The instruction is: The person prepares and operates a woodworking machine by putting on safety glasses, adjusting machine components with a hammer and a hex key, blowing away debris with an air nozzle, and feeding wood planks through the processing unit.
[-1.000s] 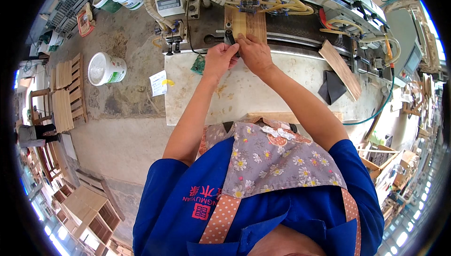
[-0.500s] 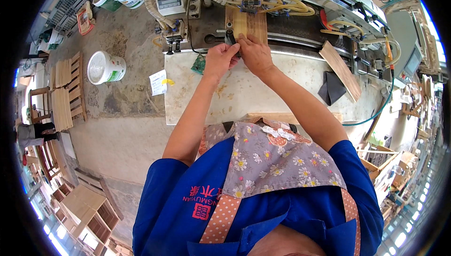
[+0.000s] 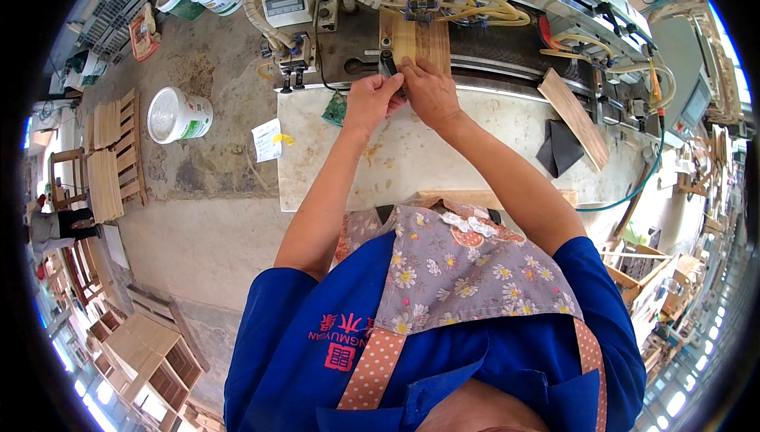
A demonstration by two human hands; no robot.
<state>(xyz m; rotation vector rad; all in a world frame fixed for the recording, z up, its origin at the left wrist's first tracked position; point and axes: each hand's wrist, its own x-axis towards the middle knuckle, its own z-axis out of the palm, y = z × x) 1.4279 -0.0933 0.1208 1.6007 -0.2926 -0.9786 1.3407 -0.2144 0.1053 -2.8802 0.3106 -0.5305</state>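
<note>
A wooden board lies across the machine bed, with a paler strip along its left side. Beside its near left edge is a black lever-like piece with a round bolt head at the far end. My left hand is closed in a pinch at the near end of that black piece. Right against it, my right hand grips the near end of the board, fingertips on its top face. The right thumb is mostly hidden, and both hands touch each other.
A pale worktop runs in front of the machine, carrying a loose wooden plank and a dark cloth-like sheet on the right. A green pouch-like item lies left of my hands. Hoses and a digital display box stand beyond.
</note>
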